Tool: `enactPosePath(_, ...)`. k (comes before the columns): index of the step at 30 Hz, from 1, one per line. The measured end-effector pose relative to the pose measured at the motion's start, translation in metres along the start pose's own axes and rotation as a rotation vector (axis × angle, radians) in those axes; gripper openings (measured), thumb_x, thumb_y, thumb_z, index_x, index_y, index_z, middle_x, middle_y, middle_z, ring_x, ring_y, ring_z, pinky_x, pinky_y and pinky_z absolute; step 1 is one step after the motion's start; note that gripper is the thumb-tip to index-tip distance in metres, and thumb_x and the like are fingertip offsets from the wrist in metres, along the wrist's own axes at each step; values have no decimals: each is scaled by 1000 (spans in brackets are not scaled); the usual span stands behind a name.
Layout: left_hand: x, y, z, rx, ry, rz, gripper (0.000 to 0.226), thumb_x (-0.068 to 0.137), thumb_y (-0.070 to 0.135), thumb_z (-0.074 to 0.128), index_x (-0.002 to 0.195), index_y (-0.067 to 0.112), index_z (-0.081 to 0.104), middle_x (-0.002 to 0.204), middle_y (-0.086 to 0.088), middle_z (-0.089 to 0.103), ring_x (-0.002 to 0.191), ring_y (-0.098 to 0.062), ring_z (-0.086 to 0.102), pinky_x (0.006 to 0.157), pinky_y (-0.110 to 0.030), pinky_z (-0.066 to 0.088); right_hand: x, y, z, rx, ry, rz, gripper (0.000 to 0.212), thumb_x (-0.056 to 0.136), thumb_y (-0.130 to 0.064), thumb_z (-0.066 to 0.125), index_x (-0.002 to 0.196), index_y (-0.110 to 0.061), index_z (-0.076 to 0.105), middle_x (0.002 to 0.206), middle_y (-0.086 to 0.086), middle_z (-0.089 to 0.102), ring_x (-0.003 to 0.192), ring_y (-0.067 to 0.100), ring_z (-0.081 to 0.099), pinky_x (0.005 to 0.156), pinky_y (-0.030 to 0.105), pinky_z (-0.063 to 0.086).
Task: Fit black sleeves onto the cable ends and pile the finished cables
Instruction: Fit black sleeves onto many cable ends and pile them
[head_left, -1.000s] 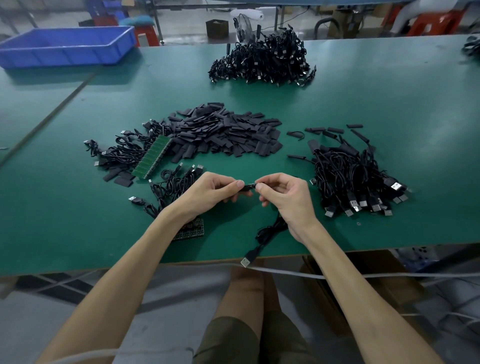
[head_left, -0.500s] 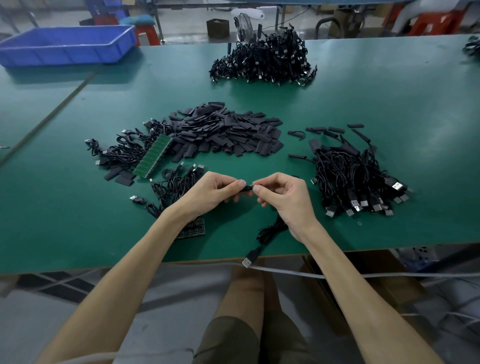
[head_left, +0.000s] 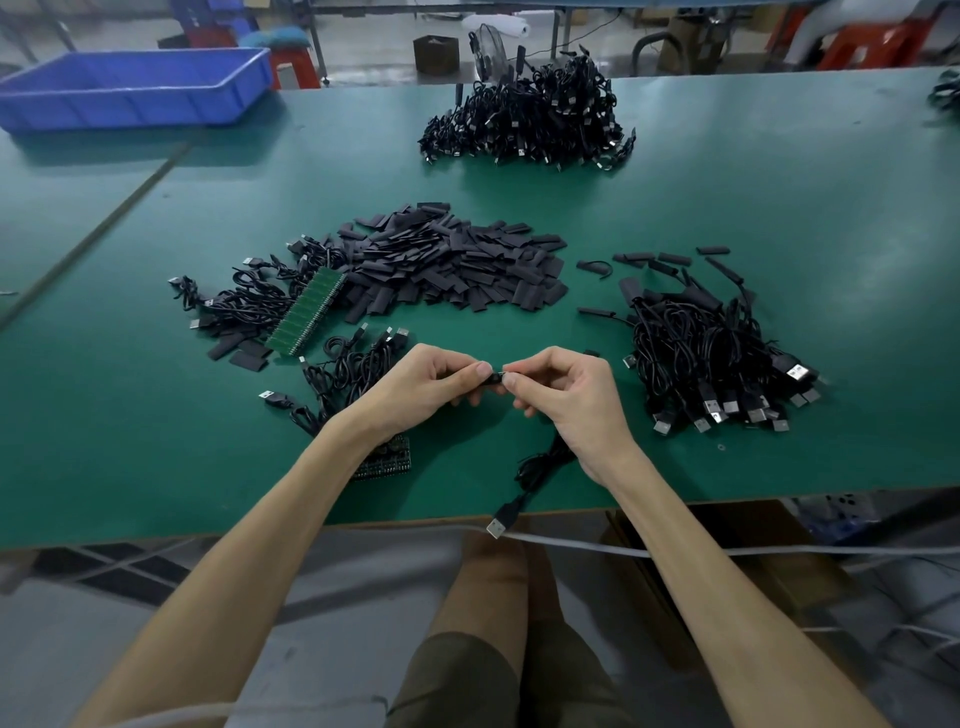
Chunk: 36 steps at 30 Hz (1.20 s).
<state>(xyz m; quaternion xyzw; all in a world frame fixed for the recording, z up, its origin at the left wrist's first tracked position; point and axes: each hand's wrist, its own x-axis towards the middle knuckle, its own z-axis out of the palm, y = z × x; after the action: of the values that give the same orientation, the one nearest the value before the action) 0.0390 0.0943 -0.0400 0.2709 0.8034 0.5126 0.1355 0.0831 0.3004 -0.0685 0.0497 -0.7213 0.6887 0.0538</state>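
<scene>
Fingertips have drawn slightly closer since half a second ago; nothing else has shifted. Black sleeve (head_left: 496, 378) sits between both hands, above the bench (head_left: 779, 208) near the middle of its front edge. Left hand (head_left: 426, 387) pinches the sleeve, thumb against forefinger. Right hand (head_left: 566, 400) pinches the cable (head_left: 535, 467) end at the sleeve's mouth. Cable coil droops, with the USB plug (head_left: 497, 522) over the front edge.

Sleeve likely light, soft, easily flattened: hold it by the sides. Cable limp: grip just behind the tip.

Loose sleeves (head_left: 447, 265) heaped mid-bench; cable pile (head_left: 711, 353) toward the right edge. Blue bin (head_left: 130, 111) at far left corner: only bare floor shows.
</scene>
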Motion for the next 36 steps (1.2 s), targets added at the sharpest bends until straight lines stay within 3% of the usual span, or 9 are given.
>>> enactPosePath(4,0,2,1,67,3,-2,36,104,39,52,74,40,73,66,0,60,62,-25,41,61,-55,35,-1,1,2,-40,-11,-10,6,89,-7,80,93,-9,76,81,6,79,68,14,70,62,23,54)
enactPosePath(10,0,4,2,60,29,5,39,105,34,52,76,47,73,73,4,67,69,-12,54,69,-35,42,0,0,1,-4,6,-7,8,87,-10,82,94,-13,78,83,6,79,72,15,71,66,25,55)
enactPosePath(14,1,1,3,39,39,-6,36,105,37,51,78,32,74,67,7,64,65,-12,51,68,-34,40,0,0,1,32,-12,5,6,89,-14,81,95,-15,79,83,5,80,70,12,70,62,21,53)
enactPosePath(18,1,2,3,3,83,7,40,106,38,49,76,36,74,63,7,60,59,-10,49,61,-24,39,0,-1,1,94,5,10,9,92,-16,78,101,-14,78,85,6,80,68,12,69,60,23,54)
enactPosePath(22,1,1,3,20,102,24,36,106,35,51,80,21,71,62,5,62,57,-14,51,61,-30,40,1,-1,1,120,12,-8,15,92,-10,77,106,-12,76,87,7,79,72,15,71,61,24,55)
enactPosePath(26,0,3,4,19,112,16,39,106,31,52,71,36,68,63,6,63,58,-9,51,62,-21,40,2,-1,1,105,18,3,12,90,-9,80,101,-13,78,85,3,79,74,14,72,59,21,53)
enactPosePath(36,2,-4,3,44,89,19,30,105,31,53,81,30,70,67,5,64,64,-13,55,68,-31,43,1,-2,1,89,25,29,13,88,-8,81,99,-14,78,83,3,79,70,11,71,56,19,49)
